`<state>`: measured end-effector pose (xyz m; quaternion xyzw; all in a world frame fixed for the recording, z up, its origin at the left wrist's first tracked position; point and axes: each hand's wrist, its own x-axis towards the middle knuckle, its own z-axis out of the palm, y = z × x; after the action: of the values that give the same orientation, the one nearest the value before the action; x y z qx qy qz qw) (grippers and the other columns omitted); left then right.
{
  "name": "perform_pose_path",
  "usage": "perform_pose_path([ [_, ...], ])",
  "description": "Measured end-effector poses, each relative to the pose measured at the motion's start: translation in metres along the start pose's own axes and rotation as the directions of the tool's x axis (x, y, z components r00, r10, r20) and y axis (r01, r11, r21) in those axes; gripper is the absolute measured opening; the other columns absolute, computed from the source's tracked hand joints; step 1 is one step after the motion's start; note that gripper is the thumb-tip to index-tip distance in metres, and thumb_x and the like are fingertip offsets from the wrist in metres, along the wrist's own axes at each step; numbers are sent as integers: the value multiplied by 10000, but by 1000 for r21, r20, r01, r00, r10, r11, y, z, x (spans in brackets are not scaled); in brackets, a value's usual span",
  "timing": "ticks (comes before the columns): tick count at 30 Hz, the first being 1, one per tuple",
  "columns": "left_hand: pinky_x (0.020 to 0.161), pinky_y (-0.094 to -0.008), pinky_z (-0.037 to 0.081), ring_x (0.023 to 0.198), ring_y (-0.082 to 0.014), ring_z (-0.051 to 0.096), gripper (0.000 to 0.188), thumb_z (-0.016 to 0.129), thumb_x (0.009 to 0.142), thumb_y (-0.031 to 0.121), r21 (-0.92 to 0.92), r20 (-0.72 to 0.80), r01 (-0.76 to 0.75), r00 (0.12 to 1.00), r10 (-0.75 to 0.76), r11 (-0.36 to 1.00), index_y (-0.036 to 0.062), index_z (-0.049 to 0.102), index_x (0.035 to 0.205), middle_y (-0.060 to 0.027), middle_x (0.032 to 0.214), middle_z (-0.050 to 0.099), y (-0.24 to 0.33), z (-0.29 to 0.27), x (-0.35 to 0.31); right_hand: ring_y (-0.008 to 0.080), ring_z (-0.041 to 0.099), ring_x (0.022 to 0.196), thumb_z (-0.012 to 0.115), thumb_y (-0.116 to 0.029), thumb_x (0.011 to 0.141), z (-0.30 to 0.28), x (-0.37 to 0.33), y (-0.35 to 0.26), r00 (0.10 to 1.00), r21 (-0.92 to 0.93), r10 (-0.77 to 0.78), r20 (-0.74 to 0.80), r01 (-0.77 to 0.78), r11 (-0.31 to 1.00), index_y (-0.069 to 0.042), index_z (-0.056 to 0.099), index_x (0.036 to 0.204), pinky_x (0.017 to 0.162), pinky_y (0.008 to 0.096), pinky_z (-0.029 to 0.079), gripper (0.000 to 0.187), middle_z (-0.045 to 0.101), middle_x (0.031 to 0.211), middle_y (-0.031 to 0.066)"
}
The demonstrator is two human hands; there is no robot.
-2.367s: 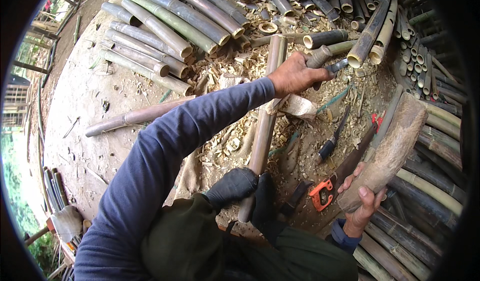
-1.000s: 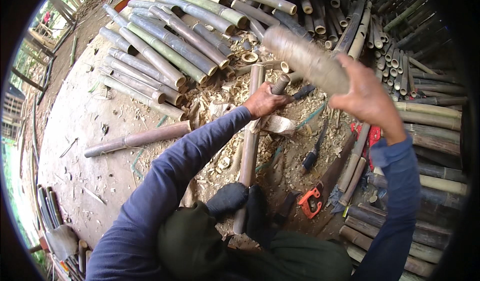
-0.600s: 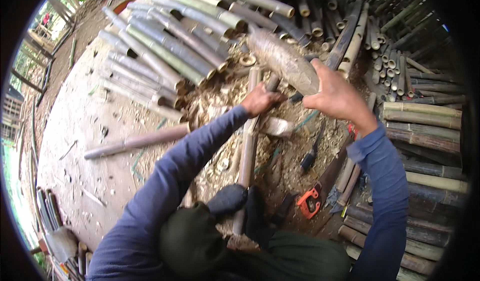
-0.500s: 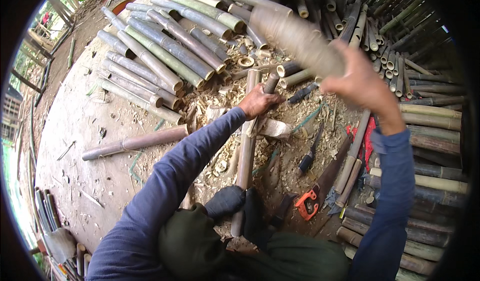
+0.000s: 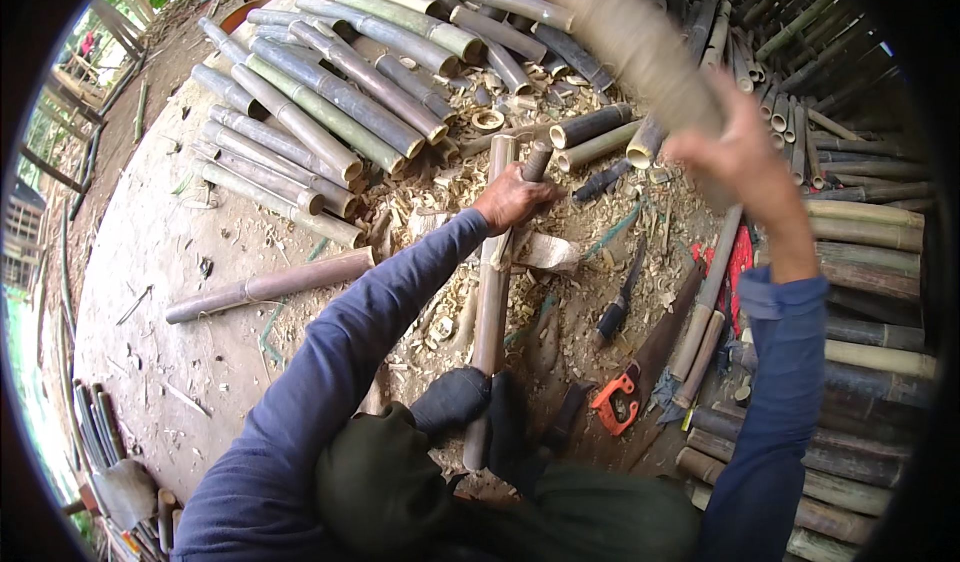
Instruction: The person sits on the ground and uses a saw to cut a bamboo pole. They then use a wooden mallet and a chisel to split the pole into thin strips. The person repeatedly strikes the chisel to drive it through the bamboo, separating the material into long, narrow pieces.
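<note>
Left arm stretched forward and low, right arm raised.

The left hand (image 5: pixel 512 200) reaches out at the end of a nearly straight blue-sleeved arm, fingers curled shut in a grip, knuckles up. The right hand (image 5: pixel 735 152) is lifted high, fist clenched, wrist bare above a cuffed blue sleeve, forearm rising steeply from the lower edge.

Outdoor bamboo workshop, cut bamboo poles (image 5: pixel 330 92) stacked across the top, shavings (image 5: pixel 440 302) on dirt ground, handsaw (image 5: pixel 640 372) lower right
</note>
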<state>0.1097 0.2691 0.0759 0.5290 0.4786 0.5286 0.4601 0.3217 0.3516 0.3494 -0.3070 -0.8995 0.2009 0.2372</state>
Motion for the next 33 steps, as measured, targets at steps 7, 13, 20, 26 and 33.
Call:
perform_pose_path([
  [7, 743, -314, 602, 817, -196, 702, 189, 726, 888, 42, 261, 68, -106, 993, 92, 959, 105, 783, 1057, -39, 937, 738, 2, 8, 1, 212, 689, 894, 793, -249, 768, 36, -15, 23, 921, 209, -92, -378, 181, 961, 61, 574, 1241, 767, 344, 570, 606, 672, 1060, 182],
  [13, 668, -319, 552, 841, -209, 713, 207, 717, 907, 186, 753, 304, -602, 675, 672, 265, 147, 780, 1100, -51, 969, 752, -23, -14, 3, 356, 655, 1140, 795, -255, 680, 46, -20, 3, 942, -35, 217, 255, -215, 976, 110, 488, 1376, 987, 381, 518, 843, 640, 1231, 286],
  [20, 794, -353, 604, 853, -236, 721, 353, 792, 796, 34, 675, 239, -558, 784, 573, 482, 144, 772, 1130, -53, 978, 760, -10, 0, 4, 167, 690, 748, 805, -246, 795, -3, 9, 15, 926, 408, 101, -364, 61, 911, 56, 561, 1265, 660, 273, 574, 610, 701, 969, 127],
  [26, 780, -339, 580, 841, -215, 696, 289, 780, 847, 155, -128, 55, 153, 988, -147, 980, 153, 772, 1136, -9, 1022, 757, -14, 0, 1, 376, 688, 1065, 785, -205, 682, 60, -27, 17, 972, -217, 107, 210, -60, 974, 141, 483, 1380, 998, 402, 539, 835, 656, 1214, 298],
  [33, 895, -400, 539, 996, -201, 709, 281, 741, 896, 134, 631, 196, -395, 914, 356, 668, 184, 756, 1172, -26, 1067, 751, -8, -2, -3, 168, 675, 666, 776, -275, 837, -15, 18, 6, 887, 431, 156, -434, 52, 901, 26, 638, 1130, 655, 267, 569, 442, 720, 862, 96],
])
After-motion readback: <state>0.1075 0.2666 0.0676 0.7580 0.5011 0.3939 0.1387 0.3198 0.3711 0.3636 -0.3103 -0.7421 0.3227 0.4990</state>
